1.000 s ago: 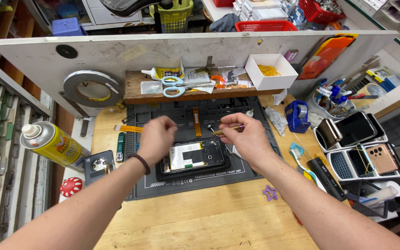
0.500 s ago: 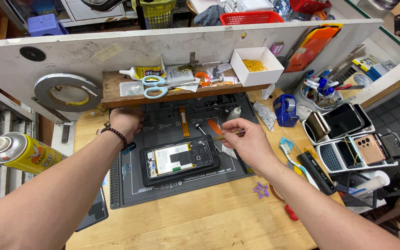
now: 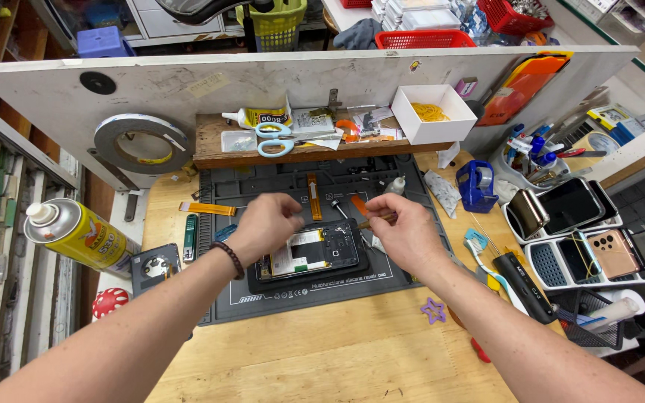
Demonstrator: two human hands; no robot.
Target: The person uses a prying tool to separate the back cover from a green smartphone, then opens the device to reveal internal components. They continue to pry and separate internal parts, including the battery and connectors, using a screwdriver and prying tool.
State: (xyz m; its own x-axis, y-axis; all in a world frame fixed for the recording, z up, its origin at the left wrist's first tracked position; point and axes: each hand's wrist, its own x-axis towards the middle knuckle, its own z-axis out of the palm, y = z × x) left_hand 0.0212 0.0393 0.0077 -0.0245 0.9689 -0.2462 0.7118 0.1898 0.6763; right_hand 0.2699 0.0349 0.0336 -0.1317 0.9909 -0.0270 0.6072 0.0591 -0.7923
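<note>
Our left hand (image 3: 265, 222) rests curled on the opened phone's (image 3: 315, 251) left edge; our right hand (image 3: 404, 231) pinches a thin tool (image 3: 374, 221) just above it, on the dark mat (image 3: 382, 287).

On the bench — one opened phone (image 3: 315, 250) on one dark repair mat (image 3: 293, 302); two hands, left (image 3: 266, 224) and right (image 3: 404, 231). One yellow spray can (image 3: 76, 235), one tape roll (image 3: 139, 142), one pair of blue-handled scissors (image 3: 278, 138), one white box (image 3: 434, 112), one purple star (image 3: 434, 311) — two red baskets (image 3: 423, 39) behind.
</note>
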